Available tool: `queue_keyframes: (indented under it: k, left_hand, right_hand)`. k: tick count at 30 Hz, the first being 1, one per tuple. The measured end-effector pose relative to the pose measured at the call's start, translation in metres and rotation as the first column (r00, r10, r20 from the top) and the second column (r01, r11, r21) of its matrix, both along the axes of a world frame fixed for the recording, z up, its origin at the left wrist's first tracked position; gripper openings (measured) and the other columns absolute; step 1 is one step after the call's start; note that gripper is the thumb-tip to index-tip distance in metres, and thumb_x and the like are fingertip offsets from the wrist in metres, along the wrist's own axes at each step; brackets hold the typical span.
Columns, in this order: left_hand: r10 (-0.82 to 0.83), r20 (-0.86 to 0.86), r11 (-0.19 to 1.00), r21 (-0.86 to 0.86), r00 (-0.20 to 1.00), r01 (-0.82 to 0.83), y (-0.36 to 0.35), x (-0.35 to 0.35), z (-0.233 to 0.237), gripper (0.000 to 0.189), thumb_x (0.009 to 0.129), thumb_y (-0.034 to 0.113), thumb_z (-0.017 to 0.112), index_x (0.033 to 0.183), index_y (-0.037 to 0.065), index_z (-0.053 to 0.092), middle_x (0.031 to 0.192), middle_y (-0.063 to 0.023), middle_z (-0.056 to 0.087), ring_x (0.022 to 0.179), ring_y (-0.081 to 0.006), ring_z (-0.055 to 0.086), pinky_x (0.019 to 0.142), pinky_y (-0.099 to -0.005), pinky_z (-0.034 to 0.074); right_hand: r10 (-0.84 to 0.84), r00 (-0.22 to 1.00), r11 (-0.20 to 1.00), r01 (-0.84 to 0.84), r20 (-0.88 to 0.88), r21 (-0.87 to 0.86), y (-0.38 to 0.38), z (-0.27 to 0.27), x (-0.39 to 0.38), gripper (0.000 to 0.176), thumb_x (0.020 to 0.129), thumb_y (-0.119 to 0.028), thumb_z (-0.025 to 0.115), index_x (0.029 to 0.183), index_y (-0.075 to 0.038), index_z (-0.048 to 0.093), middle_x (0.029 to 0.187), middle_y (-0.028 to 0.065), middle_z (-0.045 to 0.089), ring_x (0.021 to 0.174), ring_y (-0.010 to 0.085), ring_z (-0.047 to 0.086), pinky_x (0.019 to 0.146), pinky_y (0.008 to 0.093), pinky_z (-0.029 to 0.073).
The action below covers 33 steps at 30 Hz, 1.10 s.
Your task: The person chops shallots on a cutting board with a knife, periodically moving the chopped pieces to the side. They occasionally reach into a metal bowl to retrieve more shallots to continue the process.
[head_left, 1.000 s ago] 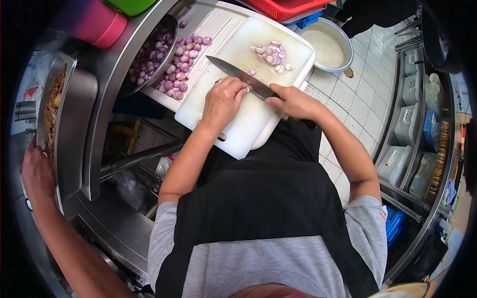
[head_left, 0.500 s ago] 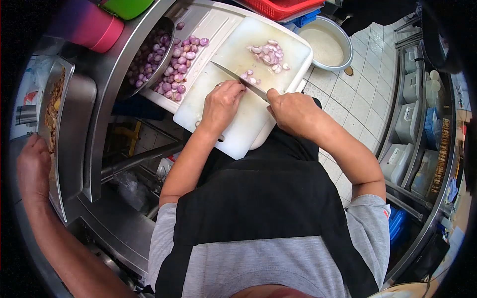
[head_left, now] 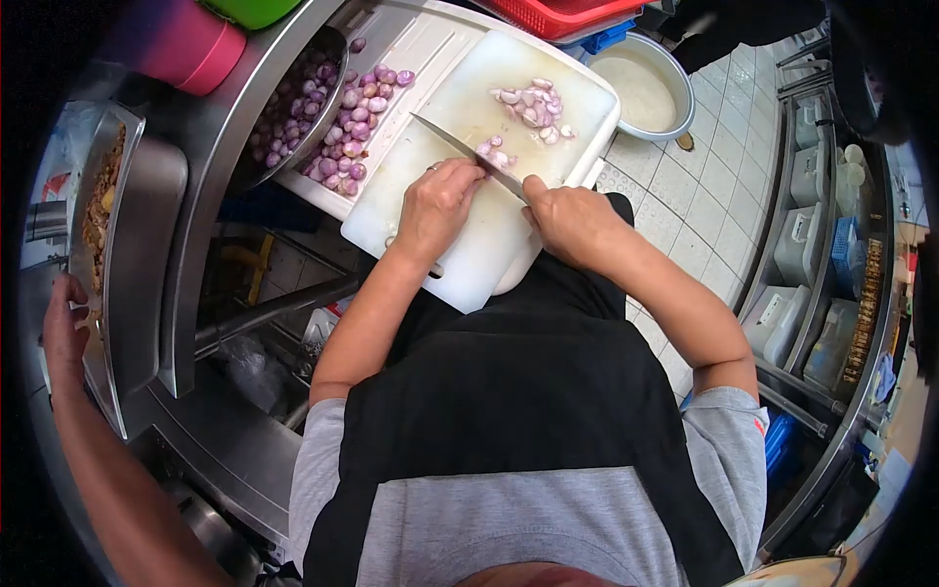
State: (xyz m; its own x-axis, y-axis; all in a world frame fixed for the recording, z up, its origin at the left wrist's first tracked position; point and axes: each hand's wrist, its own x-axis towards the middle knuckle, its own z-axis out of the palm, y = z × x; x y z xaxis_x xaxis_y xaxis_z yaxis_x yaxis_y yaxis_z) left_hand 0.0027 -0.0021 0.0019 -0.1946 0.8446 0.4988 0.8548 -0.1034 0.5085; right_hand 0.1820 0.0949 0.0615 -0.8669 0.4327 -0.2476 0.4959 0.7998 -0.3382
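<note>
A knife [head_left: 448, 140] lies slantwise over the white cutting board [head_left: 411, 176], its tip pointing up and left. My right hand [head_left: 567, 220] is wrapped around its handle. Close beside the blade, my left hand [head_left: 440, 205] has its fingers bunched and pressed down on the board; a bit of shallot seems to be under the fingertips, mostly hidden. Cut shallot pieces [head_left: 497, 155] lie just past the blade. Farther up the board sits a pile of sliced shallots [head_left: 533, 103]. Several whole peeled shallots [head_left: 357, 127] rest on the white surface left of the board.
A metal bowl [head_left: 333, 112] of shallots stands at the left. Behind the board are a red basket [head_left: 558, 18] and a round metal pot [head_left: 680, 93]. Another person's hand [head_left: 65, 328] is beside a metal food tray [head_left: 112, 362] at far left. Shelved containers [head_left: 797, 245] line the right.
The other person's hand at the far left has shifted and its fingers look more open. My hands and the knife stay nearly in place.
</note>
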Motion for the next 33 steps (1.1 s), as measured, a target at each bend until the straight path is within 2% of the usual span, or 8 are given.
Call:
queue_keyframes:
  k: [4, 10, 14, 17, 19, 22, 28, 33]
  left_hand:
    - [-0.012, -0.017, 1.000, 0.008, 1.000, 0.012, -0.003, 0.001, 0.002, 0.011, 0.078, 0.001, 0.068, 0.088, 0.005, 0.066, 0.091, -0.0076, 0.067, 0.085, -0.0266, 0.066, 0.072, -0.0372, 0.054]
    - [0.006, -0.050, 1.000, 0.006, 0.999, -0.006, -0.002, 0.000, -0.001, 0.012, 0.077, 0.001, 0.069, 0.087, 0.005, 0.066, 0.090, -0.0079, 0.067, 0.084, -0.0268, 0.066, 0.072, -0.0370, 0.054]
    - [0.003, -0.042, 1.000, 0.006, 0.999, -0.003, -0.003, -0.001, -0.002, 0.011, 0.077, 0.001, 0.069, 0.087, 0.005, 0.065, 0.089, -0.0082, 0.067, 0.084, -0.0270, 0.066, 0.071, -0.0370, 0.054]
    - [-0.002, -0.052, 1.000, 0.031, 0.999, 0.004, -0.002, -0.001, -0.003, 0.010, 0.077, 0.001, 0.070, 0.086, 0.005, 0.065, 0.089, -0.0084, 0.067, 0.083, -0.0269, 0.066, 0.070, -0.0371, 0.054]
    - [0.006, -0.059, 1.000, 0.022, 0.998, -0.005, -0.002, -0.001, -0.004, 0.010, 0.077, 0.002, 0.070, 0.085, 0.004, 0.065, 0.089, -0.0084, 0.068, 0.082, -0.0267, 0.066, 0.070, -0.0372, 0.054]
    - [0.011, -0.060, 1.000, 0.005, 0.998, -0.011, -0.001, -0.001, -0.003, 0.010, 0.077, 0.002, 0.070, 0.085, 0.004, 0.065, 0.089, -0.0084, 0.068, 0.082, -0.0265, 0.066, 0.070, -0.0369, 0.054]
    - [-0.004, -0.062, 0.999, 0.038, 0.998, 0.006, 0.000, -0.002, -0.005, 0.009, 0.077, 0.002, 0.070, 0.084, 0.004, 0.064, 0.088, -0.0088, 0.067, 0.082, -0.0266, 0.066, 0.070, -0.0371, 0.054]
    - [-0.001, -0.070, 1.000, 0.027, 0.998, 0.003, 0.001, -0.002, -0.004, 0.009, 0.077, 0.002, 0.070, 0.083, 0.004, 0.064, 0.087, -0.0087, 0.067, 0.082, -0.0264, 0.066, 0.070, -0.0368, 0.054]
  right_hand:
    - [-0.016, 0.997, 1.000, 0.016, -0.075, -0.008, 0.002, -0.010, -0.005, 0.024, 0.095, -0.022, 0.053, 0.100, 0.000, 0.046, 0.071, 0.0228, 0.066, 0.070, 0.0420, 0.066, 0.062, 0.0514, 0.052]
    - [0.057, 0.996, 0.998, -0.057, 0.064, -0.005, 0.002, 0.023, 0.000, 0.024, 0.095, -0.023, 0.054, 0.098, 0.000, 0.045, 0.070, 0.0231, 0.065, 0.069, 0.0419, 0.066, 0.061, 0.0518, 0.052]
    - [-0.011, 0.999, 1.000, 0.012, -0.049, 0.009, -0.003, -0.014, -0.002, 0.024, 0.095, -0.022, 0.055, 0.097, 0.000, 0.045, 0.068, 0.0229, 0.065, 0.069, 0.0424, 0.066, 0.060, 0.0528, 0.052]
    - [0.004, 0.993, 1.000, -0.003, -0.118, 0.013, 0.002, -0.013, -0.003, 0.024, 0.094, -0.021, 0.055, 0.097, 0.000, 0.045, 0.068, 0.0228, 0.064, 0.069, 0.0427, 0.066, 0.061, 0.0527, 0.052]
    - [0.051, 0.999, 0.999, -0.051, -0.007, 0.020, 0.007, 0.011, -0.004, 0.024, 0.094, -0.021, 0.056, 0.098, 0.000, 0.044, 0.068, 0.0229, 0.064, 0.069, 0.0430, 0.066, 0.062, 0.0527, 0.052]
    - [0.044, 0.997, 0.999, -0.044, 0.059, -0.009, 0.002, 0.026, 0.002, 0.025, 0.094, -0.022, 0.055, 0.099, 0.000, 0.045, 0.068, 0.0233, 0.064, 0.070, 0.0433, 0.066, 0.063, 0.0528, 0.052]
    - [-0.049, 0.995, 0.998, 0.045, -0.092, -0.043, 0.001, -0.018, -0.007, 0.026, 0.095, -0.024, 0.054, 0.099, 0.000, 0.044, 0.071, 0.0243, 0.065, 0.071, 0.0446, 0.065, 0.065, 0.0531, 0.051]
    - [0.028, 0.999, 0.997, -0.030, -0.038, -0.072, 0.018, 0.008, -0.005, 0.026, 0.096, -0.024, 0.054, 0.099, 0.001, 0.046, 0.072, 0.0244, 0.064, 0.072, 0.0446, 0.065, 0.066, 0.0527, 0.051]
